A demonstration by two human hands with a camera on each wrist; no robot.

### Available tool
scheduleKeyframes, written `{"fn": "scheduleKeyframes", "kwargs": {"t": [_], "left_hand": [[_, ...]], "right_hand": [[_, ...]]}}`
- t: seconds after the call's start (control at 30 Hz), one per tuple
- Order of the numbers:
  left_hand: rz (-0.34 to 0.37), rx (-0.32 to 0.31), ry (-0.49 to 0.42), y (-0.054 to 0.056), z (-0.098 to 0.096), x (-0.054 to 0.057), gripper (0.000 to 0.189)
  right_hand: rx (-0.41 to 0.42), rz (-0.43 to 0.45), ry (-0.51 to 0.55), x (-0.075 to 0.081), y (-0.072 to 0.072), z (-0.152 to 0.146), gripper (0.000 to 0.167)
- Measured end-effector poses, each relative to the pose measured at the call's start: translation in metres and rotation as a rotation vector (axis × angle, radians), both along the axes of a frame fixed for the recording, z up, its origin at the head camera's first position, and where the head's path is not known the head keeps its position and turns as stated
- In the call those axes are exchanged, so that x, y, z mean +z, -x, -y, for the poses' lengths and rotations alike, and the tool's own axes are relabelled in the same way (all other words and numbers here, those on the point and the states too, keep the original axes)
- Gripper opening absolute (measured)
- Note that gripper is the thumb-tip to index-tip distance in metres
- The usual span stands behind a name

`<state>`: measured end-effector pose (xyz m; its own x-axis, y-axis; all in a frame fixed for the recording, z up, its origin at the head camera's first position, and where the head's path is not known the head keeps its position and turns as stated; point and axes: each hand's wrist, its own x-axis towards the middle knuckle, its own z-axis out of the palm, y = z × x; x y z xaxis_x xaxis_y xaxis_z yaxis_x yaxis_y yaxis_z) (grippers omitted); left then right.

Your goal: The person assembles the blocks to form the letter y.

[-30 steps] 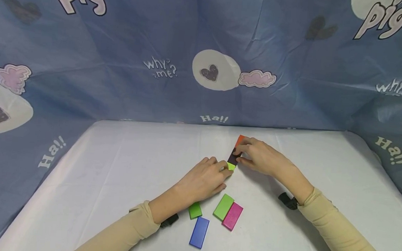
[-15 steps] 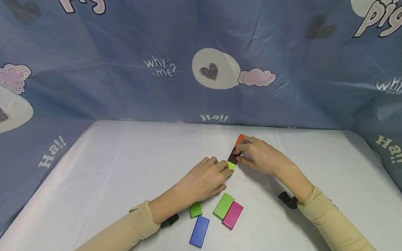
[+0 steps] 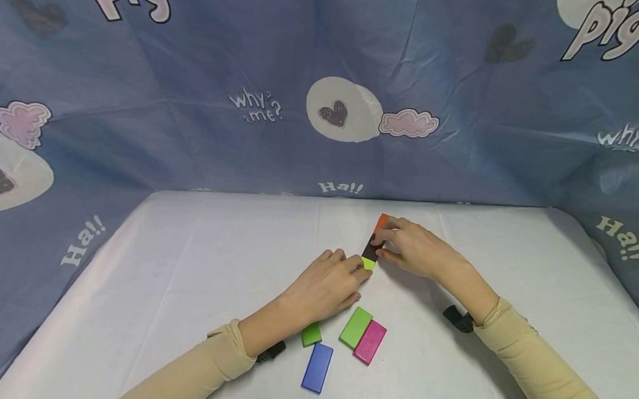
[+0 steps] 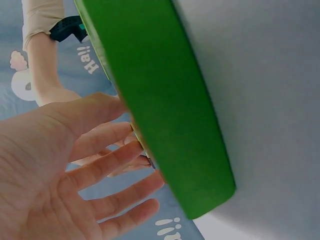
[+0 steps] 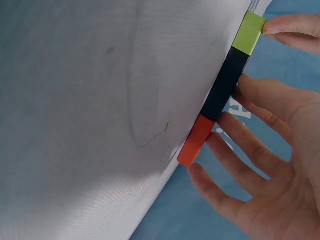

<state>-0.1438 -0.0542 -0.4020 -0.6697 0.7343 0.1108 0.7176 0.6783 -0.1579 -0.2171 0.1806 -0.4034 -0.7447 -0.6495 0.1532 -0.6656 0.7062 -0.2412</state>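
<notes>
We see a blue printed cloth backdrop (image 3: pixel 284 57) behind a white cloth-covered table (image 3: pixel 229 237). The right hand (image 3: pixel 412 248) keeps a pinching grip on a black rectangular block (image 5: pixel 225 82); the left hand (image 3: pixel 322 288) touches a yellow-green rectangular block (image 5: pixel 247 32), but we can't tell whether its grip pinches. An orange rectangular block (image 5: pixel 196 140) continues their end-to-end row. Nearer us lie blue (image 3: pixel 317 368), light-green (image 3: pixel 355 328), magenta (image 3: pixel 370 343) and partly hidden dark-green rectangular blocks (image 3: pixel 311 334).

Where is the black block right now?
In the head view, the black block is right of centre toward the far edge of the table, in line between the orange block and the yellow-green block, with the right hand touching it.
</notes>
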Motion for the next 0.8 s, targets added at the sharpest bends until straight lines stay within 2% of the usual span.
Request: {"fn": "scheduleKeyframes", "kwargs": {"t": [0.43, 0.8], "left_hand": [[-0.002, -0.028, -0.014, 0.000, 0.004, 0.001, 0.038], [0.034, -0.048, -0.037, -0.002, 0.010, 0.003, 0.035]], "right_hand": [[-0.006, 0.010, 0.003, 0.001, -0.001, 0.000, 0.014], [-0.001, 0.008, 0.008, 0.001, -0.002, 0.001, 0.015]]}}
